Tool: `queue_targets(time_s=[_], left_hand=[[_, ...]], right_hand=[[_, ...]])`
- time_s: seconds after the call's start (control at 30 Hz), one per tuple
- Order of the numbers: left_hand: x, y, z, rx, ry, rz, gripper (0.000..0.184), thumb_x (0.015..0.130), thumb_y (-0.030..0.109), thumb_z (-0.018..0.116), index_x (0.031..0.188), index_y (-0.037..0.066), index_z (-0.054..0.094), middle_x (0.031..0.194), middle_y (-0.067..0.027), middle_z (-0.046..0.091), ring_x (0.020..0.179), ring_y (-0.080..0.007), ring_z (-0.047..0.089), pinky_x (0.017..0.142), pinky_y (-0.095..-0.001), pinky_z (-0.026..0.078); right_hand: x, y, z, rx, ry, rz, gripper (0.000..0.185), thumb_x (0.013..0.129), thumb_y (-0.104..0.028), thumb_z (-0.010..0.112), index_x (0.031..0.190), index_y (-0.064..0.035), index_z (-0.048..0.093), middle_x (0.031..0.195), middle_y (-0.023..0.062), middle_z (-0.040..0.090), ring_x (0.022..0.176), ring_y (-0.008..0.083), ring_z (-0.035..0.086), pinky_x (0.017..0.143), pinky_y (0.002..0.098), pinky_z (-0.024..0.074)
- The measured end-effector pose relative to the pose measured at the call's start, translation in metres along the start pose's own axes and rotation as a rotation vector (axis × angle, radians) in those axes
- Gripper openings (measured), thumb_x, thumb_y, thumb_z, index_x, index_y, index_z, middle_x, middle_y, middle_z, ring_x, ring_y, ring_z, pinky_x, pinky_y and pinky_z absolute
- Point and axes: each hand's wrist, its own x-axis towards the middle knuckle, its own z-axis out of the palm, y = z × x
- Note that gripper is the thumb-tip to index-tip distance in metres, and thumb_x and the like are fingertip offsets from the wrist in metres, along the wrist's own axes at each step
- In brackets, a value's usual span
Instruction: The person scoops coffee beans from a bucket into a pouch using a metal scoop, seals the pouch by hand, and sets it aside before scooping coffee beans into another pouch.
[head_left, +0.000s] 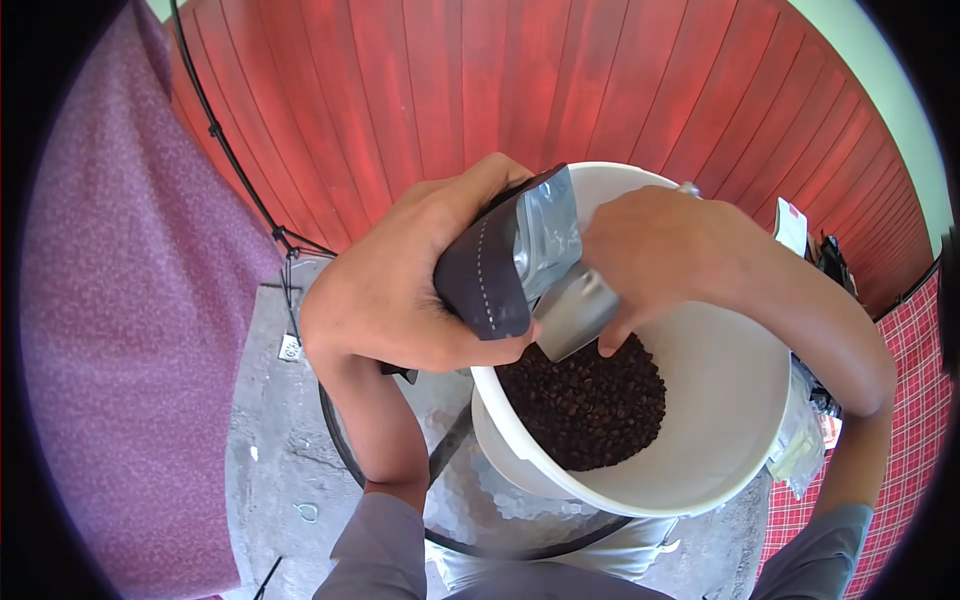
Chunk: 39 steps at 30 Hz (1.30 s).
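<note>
A black pouch with a silvery lining (485, 265) is gripped in my left hand (400, 270), over the left rim of a white bucket (715, 400). Its open mouth faces right. My right hand (665, 250) holds a metal scoop (580, 312) close against the pouch's mouth, inside the bucket's opening. Dark brown beans (590, 405) lie in the bottom of the bucket, below the scoop. Whether beans are in the scoop or the pouch cannot be seen.
Under the bucket is a glass tabletop with a dark rim (450, 545). Plastic packets (797, 430) lie at the right beside a red checked cloth (905, 400). A purple cloth (130, 330) hangs at the left, near a black cable (225, 145). Red boards (450, 90) stand behind.
</note>
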Motion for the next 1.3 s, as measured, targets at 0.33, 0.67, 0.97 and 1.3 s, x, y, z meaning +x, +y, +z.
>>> queue_targets(time_s=[0.33, 0.67, 0.97, 1.3], left_hand=[[0.007, 0.008, -0.005, -0.127, 0.208, 0.04, 0.088, 0.045, 0.011, 0.066, 0.129, -0.009, 0.051, 0.111, -0.0192, 0.058, 0.093, -0.0222, 0.057, 0.082, -0.0294, 0.044], [0.007, -0.001, 0.001, -0.264, 0.346, -0.063, 0.076, 0.058, 0.024, 0.07, 0.121, -0.01, 0.044, 0.105, -0.019, 0.054, 0.093, -0.0257, 0.057, 0.077, -0.0347, 0.047], [0.017, 0.013, -0.012, -0.27, 0.172, -0.207, 0.073, 0.055, 0.02, 0.066, 0.117, -0.008, 0.04, 0.107, -0.017, 0.05, 0.095, -0.0234, 0.055, 0.077, -0.0331, 0.044], [0.017, 0.01, -0.031, -0.06, -0.043, -0.147, 0.076, 0.058, 0.024, 0.072, 0.118, -0.007, 0.037, 0.109, -0.0187, 0.05, 0.095, -0.0226, 0.054, 0.08, -0.0329, 0.044]], right_hand=[[0.047, -0.02, 0.027, -0.017, 0.169, -0.224, 0.034, 0.066, -0.013, 0.078, 0.098, -0.0052, 0.069, 0.096, 0.0098, 0.071, 0.095, 0.0313, 0.067, 0.086, 0.0404, 0.0512], [0.02, -0.002, 0.029, 0.113, 0.101, -0.258, 0.022, 0.069, -0.009, 0.072, 0.09, -0.0053, 0.069, 0.092, 0.0096, 0.071, 0.09, 0.0303, 0.068, 0.078, 0.0406, 0.053], [0.008, 0.005, 0.018, 0.167, -0.074, -0.139, 0.025, 0.07, -0.013, 0.073, 0.094, -0.008, 0.07, 0.092, 0.0086, 0.071, 0.089, 0.0304, 0.068, 0.077, 0.0425, 0.0533], [0.02, -0.007, -0.003, 0.154, -0.232, -0.08, 0.029, 0.07, -0.017, 0.075, 0.099, -0.011, 0.071, 0.092, 0.0075, 0.072, 0.087, 0.0306, 0.068, 0.075, 0.0447, 0.0537]])
